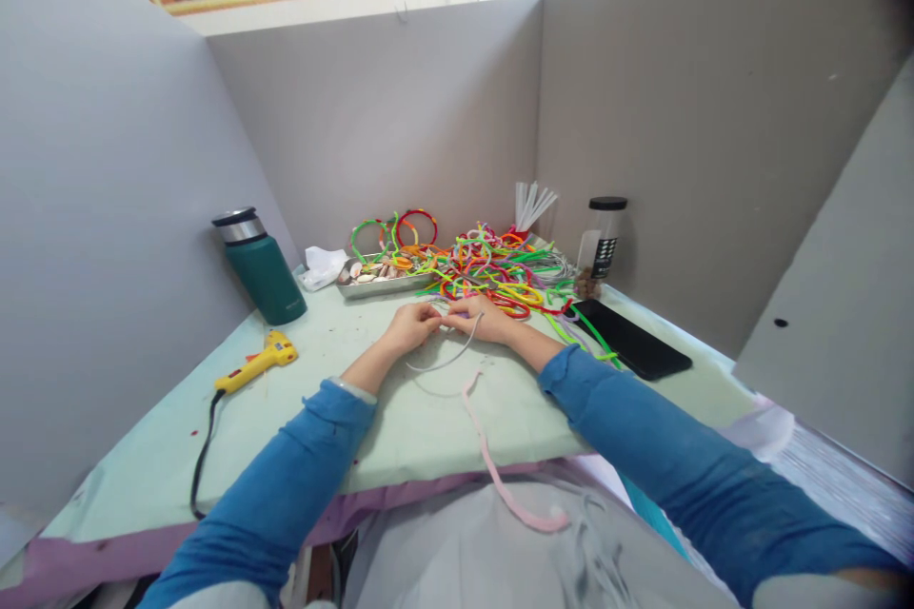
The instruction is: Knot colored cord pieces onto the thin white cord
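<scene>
My left hand [412,327] and my right hand [486,318] meet over the table, fingertips pinched together. Between them runs a thin pale grey-lilac cord [467,343], whose free end loops down below the hands; the exact grip is hidden by the fingers. Nearer to me, a pale pink fuzzy strip [487,452] lies over the table's front edge and down onto my lap. Just behind my hands spreads a tangled pile of colourful cords [500,276], in red, yellow, green and grey.
A metal tray [386,287] of small flat pieces stands behind my left hand, with decorated hoops [417,226] at its back. On the left are a yellow glue gun [261,362] and a green bottle [266,276]. A black phone [632,340] and a clear jar [600,247] sit right.
</scene>
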Tool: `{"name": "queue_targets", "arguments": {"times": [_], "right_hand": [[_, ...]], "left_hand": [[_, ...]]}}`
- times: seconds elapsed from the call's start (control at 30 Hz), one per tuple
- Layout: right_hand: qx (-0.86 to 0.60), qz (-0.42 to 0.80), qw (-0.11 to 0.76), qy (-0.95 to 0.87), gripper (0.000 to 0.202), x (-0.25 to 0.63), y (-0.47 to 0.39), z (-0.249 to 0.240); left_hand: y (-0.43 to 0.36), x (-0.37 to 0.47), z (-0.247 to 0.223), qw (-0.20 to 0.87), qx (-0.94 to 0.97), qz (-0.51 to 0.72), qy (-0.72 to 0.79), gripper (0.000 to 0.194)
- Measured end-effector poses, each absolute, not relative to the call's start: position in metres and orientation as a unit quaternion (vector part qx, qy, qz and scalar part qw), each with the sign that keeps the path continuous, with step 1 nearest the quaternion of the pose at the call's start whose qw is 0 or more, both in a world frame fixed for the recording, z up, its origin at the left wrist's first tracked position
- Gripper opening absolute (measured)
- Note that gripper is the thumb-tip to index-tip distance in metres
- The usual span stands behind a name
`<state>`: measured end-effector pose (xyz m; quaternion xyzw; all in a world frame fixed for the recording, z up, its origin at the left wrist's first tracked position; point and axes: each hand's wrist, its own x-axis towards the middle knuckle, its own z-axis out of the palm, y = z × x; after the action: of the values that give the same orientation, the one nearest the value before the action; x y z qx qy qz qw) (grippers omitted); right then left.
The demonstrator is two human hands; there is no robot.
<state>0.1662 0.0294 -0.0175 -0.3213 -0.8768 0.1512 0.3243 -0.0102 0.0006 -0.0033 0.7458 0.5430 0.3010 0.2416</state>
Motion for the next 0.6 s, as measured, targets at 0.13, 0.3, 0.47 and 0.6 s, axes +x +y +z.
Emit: {"name": "queue_targets", "arguments": {"times": [0.13, 0.3, 0.47, 0.6], "right_hand": [[-0.321, 0.156, 0.322, -0.877, 0.04, 0.1665, 0.0271, -0.0151], [-0.321, 0.167, 0.314, -0.878, 0.037, 0.1666, 0.0255, -0.0145], [-0.325, 0.166, 0.314, -0.877, 0.036, 0.1669, 0.0264, -0.0158], [-0.323, 0.164, 0.318, -0.876, 0.037, 0.1666, 0.028, -0.0167]], "left_hand": [[-0.0033, -0.0088, 0.0004, 0.291, 0.728, 0.307, 0.539, 0.022], [-0.0066, -0.008, 0.0032, 0.33, 0.724, 0.297, 0.527, 0.022], [-0.0044, -0.0086, 0.0005, 0.323, 0.73, 0.288, 0.529, 0.024], [-0.0038, -0.0088, -0.0005, 0.301, 0.741, 0.281, 0.531, 0.024]]}}
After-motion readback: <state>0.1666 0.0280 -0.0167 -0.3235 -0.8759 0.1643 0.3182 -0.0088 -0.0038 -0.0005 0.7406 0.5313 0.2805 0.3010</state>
